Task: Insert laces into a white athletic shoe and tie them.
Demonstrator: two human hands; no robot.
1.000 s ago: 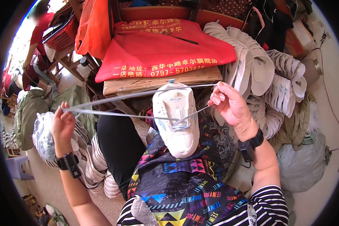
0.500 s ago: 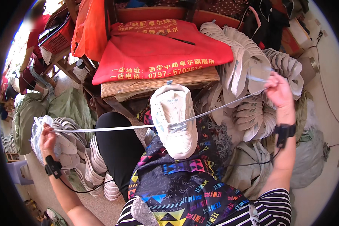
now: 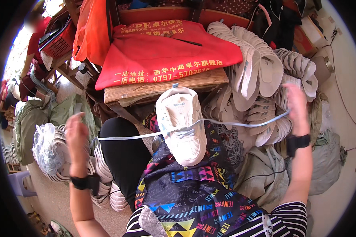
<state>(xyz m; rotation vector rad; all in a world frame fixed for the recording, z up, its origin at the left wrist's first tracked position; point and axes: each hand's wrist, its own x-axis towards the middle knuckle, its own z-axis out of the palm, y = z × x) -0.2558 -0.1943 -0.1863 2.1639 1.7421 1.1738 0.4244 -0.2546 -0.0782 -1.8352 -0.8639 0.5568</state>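
Resting on the lap, toe toward the person, the white shoe (image 3: 182, 126) sits between both hands. 1 pale lace (image 3: 146, 135) runs taut through its eyelets. The left hand (image 3: 76, 134) grips 1 end out at the side; the right hand (image 3: 297, 108), raised and blurred, clamps the other.

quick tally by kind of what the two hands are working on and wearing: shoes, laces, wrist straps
white shoe: 1
pale lace pulled out to both sides, left hand and right hand at its ends: 1
black wrist straps, left and right: 2
total: 4
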